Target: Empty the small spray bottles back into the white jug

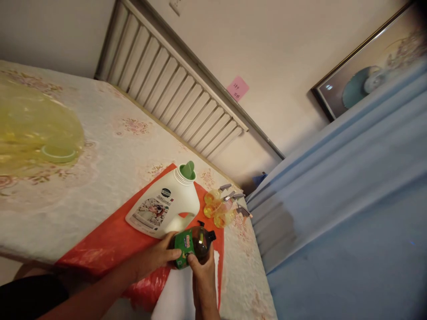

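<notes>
Both hands hold a small dark bottle (196,242) with a green label and a black cap, low in the middle of the view. My left hand (159,255) wraps its base from the left. My right hand (203,275) grips it from below, thumb on the label. Just behind it stands a large white jug (163,206) with a green open spout, on a red plastic sheet (110,242). To the right of the jug lie three small yellow spray bottles (222,209) with grey triggers.
The sheet lies on a floral cloth-covered table (110,146). A yellow translucent basin (33,126) sits at the far left. A white slatted radiator (173,93) lines the wall behind, with a pink note (237,88) above. Blue fabric (350,195) fills the right side.
</notes>
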A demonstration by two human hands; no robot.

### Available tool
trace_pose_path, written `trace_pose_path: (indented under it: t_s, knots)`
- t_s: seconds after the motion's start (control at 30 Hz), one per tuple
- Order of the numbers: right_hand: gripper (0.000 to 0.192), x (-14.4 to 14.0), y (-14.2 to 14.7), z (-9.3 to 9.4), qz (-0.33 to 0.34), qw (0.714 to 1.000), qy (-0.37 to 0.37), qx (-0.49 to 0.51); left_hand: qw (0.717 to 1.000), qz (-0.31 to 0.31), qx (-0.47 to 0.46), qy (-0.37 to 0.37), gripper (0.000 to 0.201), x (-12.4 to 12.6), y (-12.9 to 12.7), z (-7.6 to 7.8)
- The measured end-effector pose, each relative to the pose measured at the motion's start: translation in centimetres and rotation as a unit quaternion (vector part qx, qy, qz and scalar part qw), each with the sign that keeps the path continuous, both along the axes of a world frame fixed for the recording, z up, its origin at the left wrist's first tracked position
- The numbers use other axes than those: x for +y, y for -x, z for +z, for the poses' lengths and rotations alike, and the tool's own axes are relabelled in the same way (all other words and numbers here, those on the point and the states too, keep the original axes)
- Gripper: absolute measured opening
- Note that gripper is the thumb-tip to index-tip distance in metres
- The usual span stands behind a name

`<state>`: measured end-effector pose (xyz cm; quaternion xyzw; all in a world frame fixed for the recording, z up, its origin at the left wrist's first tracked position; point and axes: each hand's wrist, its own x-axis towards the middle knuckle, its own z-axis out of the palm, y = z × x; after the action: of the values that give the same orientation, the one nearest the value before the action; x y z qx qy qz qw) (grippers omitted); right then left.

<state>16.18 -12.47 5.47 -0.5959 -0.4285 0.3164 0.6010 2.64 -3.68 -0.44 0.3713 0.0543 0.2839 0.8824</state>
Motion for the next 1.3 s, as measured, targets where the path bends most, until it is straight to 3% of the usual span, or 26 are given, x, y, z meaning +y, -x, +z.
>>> trace_pose_path:
  t_s: [0.17,0.33,0.47,0.63,0.77,0.9,1.0,1.1,1.3]
  knots:
    - [0.083,0.2,-0.7,-0.6,-0.035,0.999,-0.021,0.003,0.993,0.061,0.027,-0.098,0.064,-0.2,-0.3,0.1]
    - [0.083,-0.1,-1.7,-1.5,-0.074,0.994,0.006,-0.076,0.976,0.104,0.089,-0.172,0.069,-0.7,-0.5,0.7]
    - [0.084,-0.2,-1.6,-1.3,-0.112,0.982,0.016,-0.149,0.970,0.109,0.099,-0.192,0.077,-1.0,-0.8,1.2]
    - [0.079,-0.2,-1.2,-0.6,-0.098,0.976,0.046,-0.189,0.956,0.159,0.126,-0.214,0.075,-0.9,-1.3,1.2]
    - [0.081,-0.3,-1.3,-0.8,-0.096,0.982,0.042,-0.158,0.961,0.148,0.133,-0.191,0.071,-0.8,-1.0,1.7]
    - [0.084,-0.7,-1.3,-0.5,-0.006,0.997,0.018,-0.073,0.975,0.122,0.087,-0.164,0.068,-0.6,-0.6,2.3]
    - [0.083,-1.3,-1.3,0.2,0.061,0.998,0.008,-0.012,0.987,0.085,0.033,-0.132,0.072,-0.5,-0.6,1.8]
    - [0.081,-2.2,-1.6,0.4,0.079,0.997,0.009,0.025,0.991,0.057,0.016,-0.116,0.076,-0.9,-0.9,1.0]
    - [0.075,-3.9,-2.8,-0.7,0.081,0.993,0.014,0.080,0.983,0.105,0.093,-0.115,0.077,-3.6,-1.5,1.0]
